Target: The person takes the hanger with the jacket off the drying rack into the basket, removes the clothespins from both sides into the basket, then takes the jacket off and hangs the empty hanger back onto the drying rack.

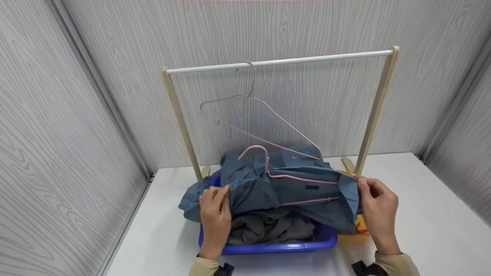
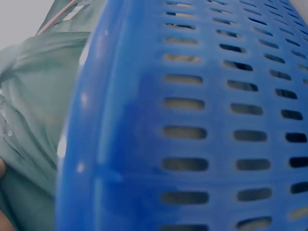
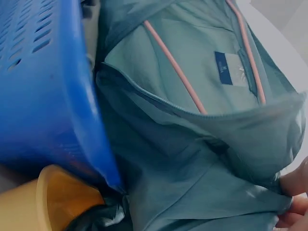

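A blue-grey zip jacket point(image 1: 249, 197) lies spread over the basket, with a pink hanger point(image 1: 303, 178) partly inside it. The hanger's hook stands up out of the neck opening, while its left arm is hidden under cloth. My left hand point(image 1: 215, 216) pinches the jacket's left front edge. On the other side, my right hand point(image 1: 380, 209) pinches the right edge between thumb and fingers. In the right wrist view, the zip edge point(image 3: 139, 89) gapes open, showing hanger bars and a small label point(image 3: 231, 67) on the lining.
A blue slotted basket point(image 1: 280, 247) holds dark grey clothing point(image 1: 272, 228). Behind it stands a rack with a white rail point(image 1: 322, 59) and wooden posts. Another pink hanger point(image 1: 284, 119) hangs there, bare. A yellow container point(image 3: 43, 197) stands right of the basket, on the white table point(image 1: 153, 237).
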A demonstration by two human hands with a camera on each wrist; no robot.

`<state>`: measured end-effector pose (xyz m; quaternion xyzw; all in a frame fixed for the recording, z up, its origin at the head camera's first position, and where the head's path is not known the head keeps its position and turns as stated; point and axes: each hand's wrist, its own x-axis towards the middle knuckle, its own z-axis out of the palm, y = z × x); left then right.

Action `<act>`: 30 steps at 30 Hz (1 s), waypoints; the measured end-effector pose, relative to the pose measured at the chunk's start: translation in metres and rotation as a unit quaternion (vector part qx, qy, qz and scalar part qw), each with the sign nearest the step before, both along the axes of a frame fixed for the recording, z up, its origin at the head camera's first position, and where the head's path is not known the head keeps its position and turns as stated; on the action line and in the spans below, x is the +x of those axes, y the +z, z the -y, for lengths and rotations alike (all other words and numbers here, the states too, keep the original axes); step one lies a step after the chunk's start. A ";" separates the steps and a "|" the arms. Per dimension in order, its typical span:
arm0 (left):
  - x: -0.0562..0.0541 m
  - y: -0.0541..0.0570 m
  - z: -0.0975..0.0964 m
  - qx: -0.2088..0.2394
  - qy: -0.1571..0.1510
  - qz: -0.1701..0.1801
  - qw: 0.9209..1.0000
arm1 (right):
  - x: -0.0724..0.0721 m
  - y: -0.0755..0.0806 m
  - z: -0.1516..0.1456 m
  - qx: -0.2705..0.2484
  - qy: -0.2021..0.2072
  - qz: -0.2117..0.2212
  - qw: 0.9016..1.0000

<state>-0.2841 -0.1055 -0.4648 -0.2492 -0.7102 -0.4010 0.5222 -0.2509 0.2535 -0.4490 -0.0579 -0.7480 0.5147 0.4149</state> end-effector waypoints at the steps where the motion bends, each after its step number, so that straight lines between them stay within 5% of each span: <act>1: 0.000 0.000 0.000 -0.002 0.001 -0.003 1.000 | -0.001 -0.001 -0.001 -0.006 0.004 -0.007 1.000; 9: 0.002 0.003 0.006 0.011 0.012 0.007 1.000 | -0.002 -0.006 0.002 -0.027 0.064 -0.060 0.996; 14: 0.003 0.005 0.008 0.010 0.013 0.010 1.000 | 0.004 0.001 0.010 0.055 0.022 -0.061 0.996; 20: 0.007 0.007 0.008 0.020 0.017 0.049 0.998 | 0.010 0.005 0.028 0.165 0.010 -0.080 0.983; 30: 0.008 0.006 0.005 0.025 0.004 0.048 0.999 | 0.002 -0.007 0.016 0.138 -0.019 -0.062 0.988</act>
